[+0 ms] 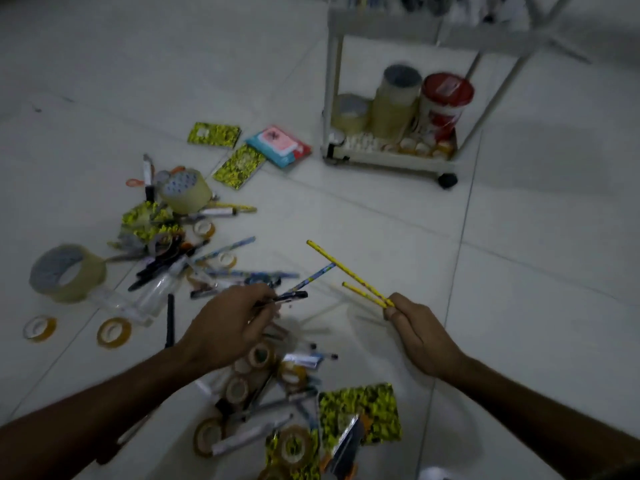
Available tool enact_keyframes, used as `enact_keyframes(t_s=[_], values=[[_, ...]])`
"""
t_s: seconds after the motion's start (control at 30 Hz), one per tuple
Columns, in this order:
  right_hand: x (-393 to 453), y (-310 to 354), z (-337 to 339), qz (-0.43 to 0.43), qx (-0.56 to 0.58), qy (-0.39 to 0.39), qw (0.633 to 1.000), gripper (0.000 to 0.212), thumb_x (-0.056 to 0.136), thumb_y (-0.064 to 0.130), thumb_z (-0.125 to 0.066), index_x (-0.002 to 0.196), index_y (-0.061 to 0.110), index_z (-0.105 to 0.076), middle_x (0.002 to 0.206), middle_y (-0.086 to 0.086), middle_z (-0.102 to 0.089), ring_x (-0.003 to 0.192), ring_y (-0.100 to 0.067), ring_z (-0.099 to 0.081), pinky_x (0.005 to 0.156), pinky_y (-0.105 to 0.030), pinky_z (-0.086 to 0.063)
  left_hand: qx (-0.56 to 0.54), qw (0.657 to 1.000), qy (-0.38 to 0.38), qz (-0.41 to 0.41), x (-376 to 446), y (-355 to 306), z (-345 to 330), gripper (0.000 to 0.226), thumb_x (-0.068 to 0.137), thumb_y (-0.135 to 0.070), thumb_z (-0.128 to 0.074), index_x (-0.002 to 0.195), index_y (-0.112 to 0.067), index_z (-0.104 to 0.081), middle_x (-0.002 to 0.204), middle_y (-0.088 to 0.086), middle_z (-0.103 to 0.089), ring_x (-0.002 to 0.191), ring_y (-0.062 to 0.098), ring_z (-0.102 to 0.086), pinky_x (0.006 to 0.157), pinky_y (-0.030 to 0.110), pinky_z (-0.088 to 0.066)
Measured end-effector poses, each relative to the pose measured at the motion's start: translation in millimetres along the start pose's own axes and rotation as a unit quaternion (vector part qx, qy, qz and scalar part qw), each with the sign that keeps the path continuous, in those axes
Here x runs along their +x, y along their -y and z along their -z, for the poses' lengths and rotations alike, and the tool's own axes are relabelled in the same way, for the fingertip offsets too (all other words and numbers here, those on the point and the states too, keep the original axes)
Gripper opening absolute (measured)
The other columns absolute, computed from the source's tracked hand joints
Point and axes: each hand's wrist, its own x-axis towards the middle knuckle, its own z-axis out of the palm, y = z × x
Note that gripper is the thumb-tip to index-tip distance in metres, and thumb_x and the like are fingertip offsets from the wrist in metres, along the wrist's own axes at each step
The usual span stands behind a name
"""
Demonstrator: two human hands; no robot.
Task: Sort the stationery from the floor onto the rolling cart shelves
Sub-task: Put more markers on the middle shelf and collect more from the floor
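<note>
1. Sorting had clearly started but looked far from finished: most of the stationery lay in a loose scatter of pens and pencils [207, 268] on the white tiled floor [519, 289], mixed with small tape rolls [113, 332], a big tape roll [67, 273] at the left, another large roll [185, 191] on top of the heap, and yellow-patterned notebooks [360, 412].
2. The rolling cart [388, 161] stood well apart from the pile, up and to the right. Its bottom shelf already held large tape rolls [394, 105], a red canister [445, 105] and a row of small rolls along the front edge. The upper shelves were cropped and blurred, so their contents could not be told.
3. A pink-and-blue packet [278, 146] and two more notebooks [214, 134] lay on the floor between the heap and the cart, not yet put away.
4. The right hand [420, 334] pinched two yellow pencils [349, 277] by their lower ends between thumb and fingers, the shafts fanning up and to the left, lifted off the floor.
5. The left hand [228, 323] hovered over the near pile, palm down, its fingers curled round a dark pen [292, 296] and a blue patterned pencil [308, 280].
6. Both forearms reached forward from the bottom edge, bare, with the hands near each other but apart.
7. By my judgement, the writing tools in hand were being gathered for a trip to the cart.
</note>
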Motion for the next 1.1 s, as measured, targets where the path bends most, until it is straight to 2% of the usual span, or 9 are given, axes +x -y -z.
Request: enact_keyframes(t_s=[0.1, 0.2, 0.37, 0.43, 0.5, 0.6, 0.73, 0.87, 1.1], values=[[25.8, 22.3, 17.9, 0.002, 0.032, -0.062, 0.998, 0.035, 0.099, 0.042, -0.035, 0.081, 0.016, -0.050, 0.064, 0.000, -0.051, 0.060, -0.013, -0.050, 0.064, -0.041, -0.041, -0.053, 0.998, -0.040, -0.017, 39.4, -22.8, 22.6, 0.022, 0.098, -0.039, -0.054, 0.079, -0.028, -0.058, 0.062, -0.008, -0.060, 0.053, 0.004, -0.057, 0.051, 0.025, -0.043], [54.1, 50.9, 46.4, 0.008, 0.059, -0.130, 0.990, 0.031, 0.096, 0.044, -0.036, 0.079, 0.022, -0.050, 0.062, 0.006, -0.047, 0.058, -0.010, -0.044, 0.062, -0.038, -0.038, -0.059, 0.993, -0.094, -0.034, 78.5, -45.5, 52.8, 0.033, 0.098, -0.038, -0.056, 0.070, -0.021, -0.052, 0.055, -0.003, -0.049, 0.049, 0.009, -0.049, 0.049, 0.022, -0.032], [106.7, 100.5, 107.7, -0.004, 0.091, -0.213, 0.973, 0.028, 0.092, 0.035, -0.041, 0.076, 0.019, -0.057, 0.059, 0.008, -0.046, 0.056, -0.007, -0.042, 0.055, -0.030, -0.032, -0.104, 0.982, -0.158, -0.027, 143.3, -82.4, 106.2, 0.034, 0.096, -0.026, -0.066, 0.064, -0.017, -0.056, 0.051, -0.012, -0.046, 0.050, 0.004, -0.043, 0.049, 0.023, -0.032], [133.2, 114.9, 136.2, -0.010, 0.084, -0.234, 0.968, 0.029, 0.090, 0.035, -0.040, 0.076, 0.019, -0.059, 0.061, 0.007, -0.050, 0.058, -0.007, -0.046, 0.057, -0.029, -0.036, -0.147, 0.975, -0.165, -0.036, 168.7, -97.4, 124.1, 0.031, 0.095, -0.028, -0.068, 0.067, -0.016, -0.063, 0.052, -0.011, -0.050, 0.052, 0.000, -0.042, 0.052, 0.025, -0.035], [159.9, 129.7, 162.4, -0.021, 0.060, -0.239, 0.969, 0.031, 0.091, 0.034, -0.042, 0.071, 0.017, -0.059, 0.059, 0.005, -0.053, 0.057, -0.008, -0.050, 0.057, -0.032, -0.039, -0.169, 0.971, -0.167, -0.033, 193.6, -108.8, 139.2, 0.036, 0.090, -0.043, -0.067, 0.077, -0.010, -0.069, 0.060, 0.005, -0.061, 0.058, 0.008, -0.050, 0.057, 0.036, -0.044], [198.3, 148.2, 196.9, -0.073, 0.072, -0.213, 0.972, 0.037, 0.096, 0.019, -0.045, 0.062, 0.017, -0.058, 0.052, 0.007, -0.052, 0.041, -0.006, -0.045, 0.042, -0.022, -0.035, -0.193, 0.968, -0.163, -0.010, 227.7, -121.0, 151.6, 0.045, 0.084, -0.049, -0.062, 0.084, -0.004, -0.071, 0.056, 0.008, -0.053, 0.053, 0.015, -0.046, 0.057, 0.037, -0.041], [249.8, 168.9, 231.2, -0.150, 0.051, -0.128, 0.979, 0.025, 0.097, 0.012, -0.046, 0.078, 0.005, -0.061, 0.062, -0.006, -0.049, 0.045, -0.016, -0.040, 0.044, -0.022, -0.029, -0.201, 0.966, -0.158, 0.032, 264.6, -135.9, 155.4, 0.032, 0.097, -0.031, -0.064, 0.084, -0.004, -0.073, 0.060, 0.005, -0.047, 0.048, 0.013, -0.038, 0.056, 0.029, -0.031], [301.7, 187.8, 245.0, -0.236, 0.085, -0.079, 0.965, 0.029, 0.099, 0.013, -0.037, 0.078, 0.007, -0.056, 0.060, -0.006, -0.044, 0.043, -0.014, -0.033, 0.042, -0.018, -0.026, -0.205, 0.963, -0.160, 0.065, 290.9, -146.6, 159.9, 0.030, 0.098, -0.031, -0.062, 0.081, -0.009, -0.074, 0.056, 0.000, -0.051, 0.044, 0.010, -0.041, 0.051, 0.026, -0.030], [324.9, 199.1, 247.9, -0.235, 0.069, 0.024, 0.969, 0.021, 0.102, 0.012, -0.037, 0.082, 0.015, -0.041, 0.061, -0.003, -0.037, 0.049, -0.013, -0.027, 0.048, -0.026, -0.026, -0.253, 0.947, -0.160, 0.113, 310.9, -149.1, 165.9, 0.018, 0.093, -0.026, -0.068, 0.090, -0.009, -0.073, 0.059, 0.000, -0.049, 0.052, 0.014, -0.043, 0.050, 0.025, -0.031]])
